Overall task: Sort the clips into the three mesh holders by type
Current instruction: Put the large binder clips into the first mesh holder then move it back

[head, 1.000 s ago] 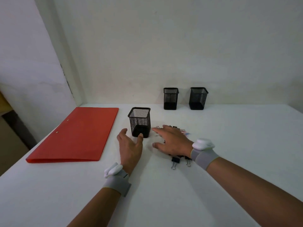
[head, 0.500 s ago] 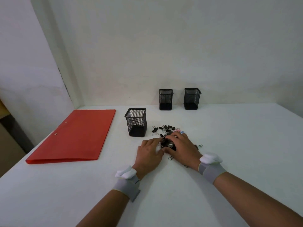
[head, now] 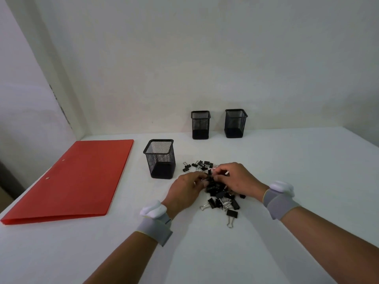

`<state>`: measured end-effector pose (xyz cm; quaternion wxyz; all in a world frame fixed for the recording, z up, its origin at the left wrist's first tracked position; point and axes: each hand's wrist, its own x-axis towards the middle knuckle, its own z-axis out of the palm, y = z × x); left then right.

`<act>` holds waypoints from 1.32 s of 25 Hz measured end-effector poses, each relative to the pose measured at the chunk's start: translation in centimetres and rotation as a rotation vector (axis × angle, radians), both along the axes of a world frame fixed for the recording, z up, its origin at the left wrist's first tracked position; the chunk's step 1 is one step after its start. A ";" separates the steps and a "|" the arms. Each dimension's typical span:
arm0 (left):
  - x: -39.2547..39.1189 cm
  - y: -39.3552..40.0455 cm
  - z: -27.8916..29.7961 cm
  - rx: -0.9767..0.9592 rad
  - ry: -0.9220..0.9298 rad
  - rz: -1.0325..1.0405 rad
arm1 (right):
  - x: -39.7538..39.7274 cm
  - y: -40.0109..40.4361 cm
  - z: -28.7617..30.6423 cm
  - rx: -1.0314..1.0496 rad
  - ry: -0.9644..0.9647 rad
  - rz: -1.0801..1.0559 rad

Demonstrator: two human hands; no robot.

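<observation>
Barely begun, the sorting had both hands in the heap of clips (head: 220, 193) on the bench (head: 297, 160): the left hand (head: 185, 190) and right hand (head: 235, 178) curled into it, their exact hold hidden. All three mesh holders (head: 160, 158) looked empty, two standing well back by the wall.

I am seeing the heap of black binder clips (head: 220, 194) lying on the white table (head: 307, 181), just right of the nearest black mesh holder (head: 160, 158); the red flat folder (head: 78, 177) is lying further left, and two black mesh holders (head: 200, 125) (head: 235, 123) are standing behind.
</observation>
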<state>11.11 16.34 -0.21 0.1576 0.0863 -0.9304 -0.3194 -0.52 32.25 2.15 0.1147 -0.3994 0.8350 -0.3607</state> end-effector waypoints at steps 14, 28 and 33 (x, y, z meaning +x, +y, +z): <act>-1.4 -2.4 3.2 0.094 0.069 0.002 | -2.1 -2.1 4.1 -0.097 -0.112 0.041; -0.3 -3.1 9.5 -0.046 0.191 0.181 | 0.4 -5.4 1.0 0.274 0.385 0.200; 0.8 -8.3 10.3 -0.128 0.271 0.325 | 1.4 -7.6 0.1 0.333 0.507 0.306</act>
